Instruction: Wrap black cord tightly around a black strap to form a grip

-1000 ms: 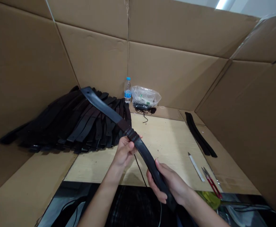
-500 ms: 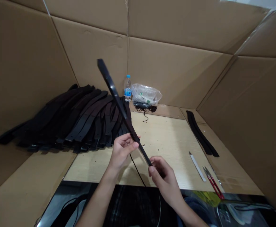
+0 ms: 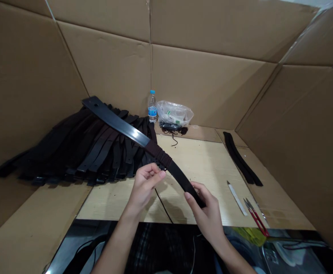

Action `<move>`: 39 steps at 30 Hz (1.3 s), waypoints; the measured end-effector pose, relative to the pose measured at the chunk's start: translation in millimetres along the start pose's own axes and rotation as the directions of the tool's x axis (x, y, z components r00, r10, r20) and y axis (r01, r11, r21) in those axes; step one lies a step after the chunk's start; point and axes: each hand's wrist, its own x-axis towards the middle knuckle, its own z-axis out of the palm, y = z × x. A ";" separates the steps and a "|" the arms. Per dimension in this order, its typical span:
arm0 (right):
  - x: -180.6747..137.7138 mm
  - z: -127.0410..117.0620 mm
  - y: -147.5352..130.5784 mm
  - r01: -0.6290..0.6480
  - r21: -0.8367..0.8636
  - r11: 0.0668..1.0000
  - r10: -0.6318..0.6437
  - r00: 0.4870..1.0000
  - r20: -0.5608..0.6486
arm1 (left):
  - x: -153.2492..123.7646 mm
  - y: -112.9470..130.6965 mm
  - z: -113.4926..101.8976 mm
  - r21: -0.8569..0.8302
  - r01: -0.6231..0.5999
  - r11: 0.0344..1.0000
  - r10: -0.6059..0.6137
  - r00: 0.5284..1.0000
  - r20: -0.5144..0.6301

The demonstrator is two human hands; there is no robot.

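Long flat black leather strap held up over the pale wood table, running diagonally from upper left down to lower right, glossy face up, a brown stitched band across it near the middle. Right hand has its fingers closed round the strap's near end, thumb on top. Left hand sits just under the strap by the stitched band, fingers curled and pinched together at the strap's edge; cannot tell what they hold there, if anything. A thin black thread trails down from that spot across the table. Behind the strap, a fanned pile of similar dark straps leans against the cardboard wall. Further back: small clear water bottle with blue label, crumpled clear plastic bag. To the right, two dark strips, a white narrow blade-like tool, red-handled thread snips.
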 end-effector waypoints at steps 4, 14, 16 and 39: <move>-3.3 3.0 -6.6 -0.468 0.359 0.807 0.289 0.844 0.452 | 2.5 -4.9 -2.3 -0.063 0.032 0.998 -0.030 0.999 0.026; -12.6 9.6 4.7 -0.819 0.446 0.361 0.177 0.530 0.830 | -0.9 -1.7 -9.6 0.060 -0.050 0.997 0.050 0.999 -0.002; -15.1 10.1 6.6 -0.838 0.456 0.300 0.097 0.502 0.859 | -1.9 -3.6 -11.1 0.000 -0.020 1.000 0.019 0.995 0.098; -24.1 25.0 1.3 -0.713 0.474 0.517 0.088 0.595 0.799 | -5.9 2.5 -7.7 0.102 -0.116 0.988 0.107 0.990 0.090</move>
